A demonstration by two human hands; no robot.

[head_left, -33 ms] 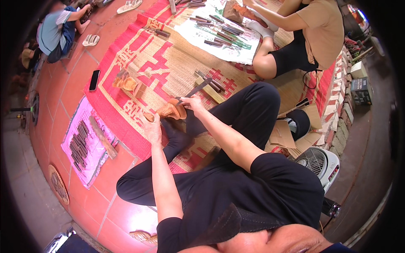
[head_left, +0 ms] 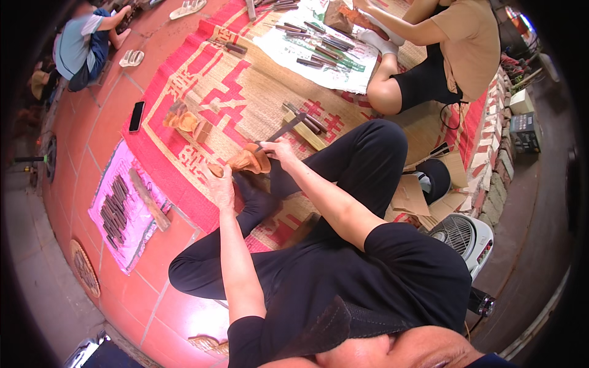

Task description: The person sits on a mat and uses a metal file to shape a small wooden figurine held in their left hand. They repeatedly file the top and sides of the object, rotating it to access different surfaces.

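My left hand (head_left: 219,184) is closed around one end of an orange-brown wood carving (head_left: 246,161) with rounded, twisted shapes, held above my crossed legs. Closed at the carving's other end, my right hand (head_left: 279,150) grips a long, flat, dark tool (head_left: 284,130) that resembles a file. The tool's lower end lies against the carving; its other end points away to the upper right. My fingers partly cover both things. Beyond my left hand, a second wood carving (head_left: 187,124) rests on the red-and-straw woven mat (head_left: 264,86).
Several dark-handled tools lie on a pink cloth (head_left: 132,245) at left, beside a wooden stick (head_left: 149,201). A phone (head_left: 137,116) is at the mat's edge. Ahead, a person (head_left: 463,49) sits by a white sheet (head_left: 362,64) of tools. A fan (head_left: 463,239) stands at right.
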